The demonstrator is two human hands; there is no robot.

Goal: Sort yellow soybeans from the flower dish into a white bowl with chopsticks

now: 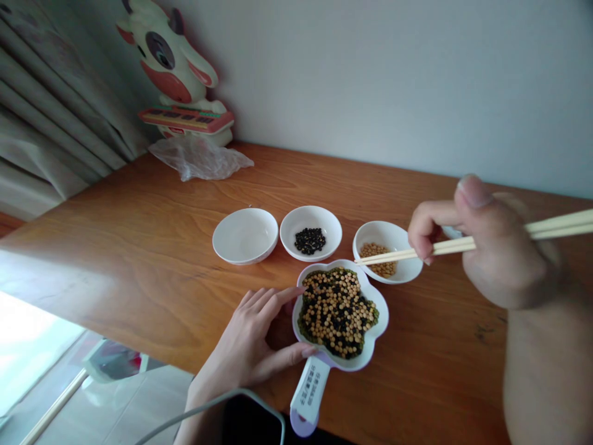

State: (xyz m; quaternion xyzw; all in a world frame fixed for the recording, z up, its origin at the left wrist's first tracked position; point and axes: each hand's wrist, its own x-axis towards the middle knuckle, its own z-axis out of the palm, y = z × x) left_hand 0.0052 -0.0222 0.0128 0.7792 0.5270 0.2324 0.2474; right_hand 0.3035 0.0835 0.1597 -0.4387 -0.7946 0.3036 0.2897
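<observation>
My right hand [495, 241] grips a pair of light chopsticks [449, 246], their tips close together over the near rim of a white bowl of yellow beans [386, 269]. My left hand [259, 337] rests around the left side of a flower-shaped white scoop [380, 321], thumb near its handle and a finger on its rim. Inside the scoop lie mixed yellow, black and green beans [338, 312]. A white bowl holding black beans [309, 241] stands just behind it. Left of that sits another white bowl [245, 236] with nothing visible in it.
A cow-shaped toy keyboard [185, 120] stands at the back left, with a crumpled clear plastic bag [204, 159] in front. A grey cable [222, 398] crosses near my left wrist. The wooden table [152, 247] meets a wall behind and ends at a front-left edge.
</observation>
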